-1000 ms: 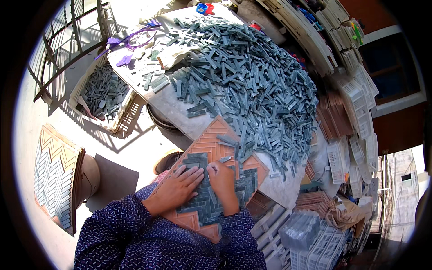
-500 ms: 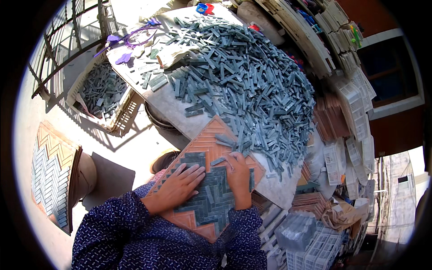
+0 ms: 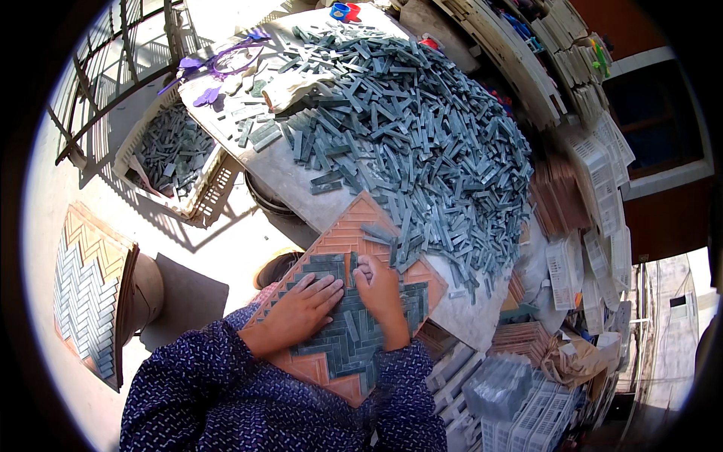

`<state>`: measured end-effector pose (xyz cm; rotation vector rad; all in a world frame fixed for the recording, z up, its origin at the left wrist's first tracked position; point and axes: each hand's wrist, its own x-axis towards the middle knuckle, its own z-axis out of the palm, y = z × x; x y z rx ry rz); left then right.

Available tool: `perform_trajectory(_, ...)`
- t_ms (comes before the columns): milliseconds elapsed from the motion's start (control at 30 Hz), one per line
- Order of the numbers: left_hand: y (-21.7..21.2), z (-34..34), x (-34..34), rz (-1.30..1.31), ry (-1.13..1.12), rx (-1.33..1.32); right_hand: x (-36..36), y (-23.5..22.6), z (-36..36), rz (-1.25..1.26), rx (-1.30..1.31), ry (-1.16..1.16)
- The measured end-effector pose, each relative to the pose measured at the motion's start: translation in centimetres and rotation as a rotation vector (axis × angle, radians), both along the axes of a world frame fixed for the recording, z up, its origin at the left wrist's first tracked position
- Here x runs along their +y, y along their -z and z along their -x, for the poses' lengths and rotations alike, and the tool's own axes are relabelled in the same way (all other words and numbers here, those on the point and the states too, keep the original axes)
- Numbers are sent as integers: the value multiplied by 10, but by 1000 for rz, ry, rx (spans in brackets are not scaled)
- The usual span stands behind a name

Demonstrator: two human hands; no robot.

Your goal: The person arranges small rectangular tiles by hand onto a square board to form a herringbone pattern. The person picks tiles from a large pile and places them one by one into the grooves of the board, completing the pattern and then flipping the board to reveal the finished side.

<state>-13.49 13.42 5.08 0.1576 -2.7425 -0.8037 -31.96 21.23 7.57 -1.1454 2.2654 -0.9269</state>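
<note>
An orange ridged mould tray [image 3: 343, 235] lies tilted on the table's near edge, part filled with grey-green strip tiles [image 3: 354, 343] set in a herringbone pattern. My left hand [image 3: 301, 313] rests flat on the laid tiles, fingers spread. My right hand [image 3: 379, 290] has its fingers curled, pressing on a tile near the tray's middle; whether it grips one is hidden. A big heap of loose grey-green strip tiles [image 3: 422, 143] covers the table just beyond the tray.
A white crate [image 3: 169, 154] with more strip tiles sits on the floor at the left. A finished herringbone sheet [image 3: 86, 290] leans on a stack at far left. Stacks of white and brown trays [image 3: 595, 218] crowd the right. Purple scraps [image 3: 207, 68] lie at the table's far corner.
My right hand has shifted from the tray's right side back toward its middle, beside my left hand. The left hand stays spread on the laid tiles.
</note>
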Motion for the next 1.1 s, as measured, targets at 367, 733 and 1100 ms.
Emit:
perform_trajectory(367,0,1,1,-5,6,1,-8,-5,-11,-2,149,21)
perform_trajectory(733,1,1,1,7,4,13,-6,-6,-27,-76,397,32)
perform_trajectory(1100,-9,32,-29,56,-91,118,66,-25,-49,-175,81,4)
